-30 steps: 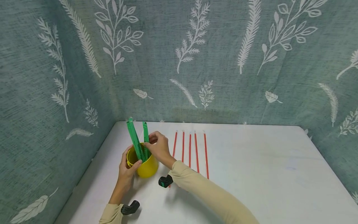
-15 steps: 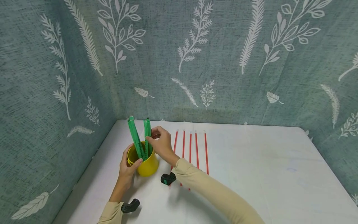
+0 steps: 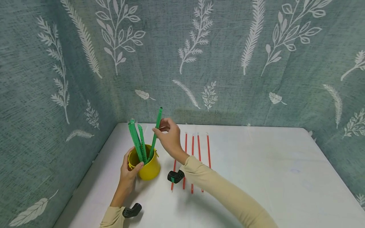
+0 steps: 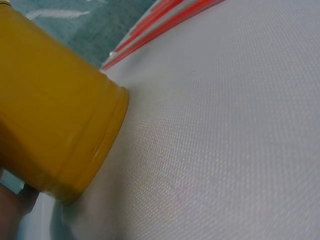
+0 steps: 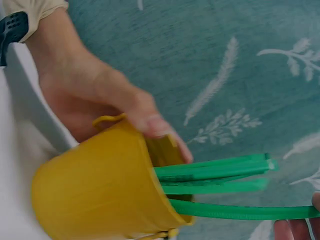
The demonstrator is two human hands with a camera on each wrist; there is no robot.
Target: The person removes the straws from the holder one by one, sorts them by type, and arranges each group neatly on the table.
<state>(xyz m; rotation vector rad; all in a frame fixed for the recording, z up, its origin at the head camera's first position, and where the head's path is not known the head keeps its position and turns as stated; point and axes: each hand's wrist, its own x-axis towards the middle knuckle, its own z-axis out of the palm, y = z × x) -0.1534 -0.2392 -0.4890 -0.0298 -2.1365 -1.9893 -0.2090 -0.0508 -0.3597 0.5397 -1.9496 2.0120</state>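
Observation:
A small yellow bucket point(image 3: 151, 171) stands on the white table, with several slim green sticks point(image 3: 136, 139) leaning out of it to the left. My left hand point(image 3: 128, 174) grips the bucket's side, its thumb at the near rim. Between thumb and fingers my right hand point(image 3: 171, 137) pinches one green stick point(image 3: 158, 123) partway up. That stick tilts right, its lower end inside the bucket. In the right wrist view, the bucket point(image 5: 100, 180) and left thumb point(image 5: 157, 125) show closely, and only the right fingertips point(image 5: 283, 230) appear. The left wrist view shows the bucket's lower wall point(image 4: 55, 100).
Several thin red sticks point(image 3: 208, 148) lie roughly parallel on the table point(image 3: 256, 164), right of the bucket; the right forearm partly covers them. Each wrist carries a black device point(image 3: 132, 210). A leaf-patterned grey-green cloth point(image 3: 228, 98) hangs behind the table and along its left side.
My right hand has moved up and to the right, drawing one green stick higher and away from the others. The left hand keeps its hold on the bucket.

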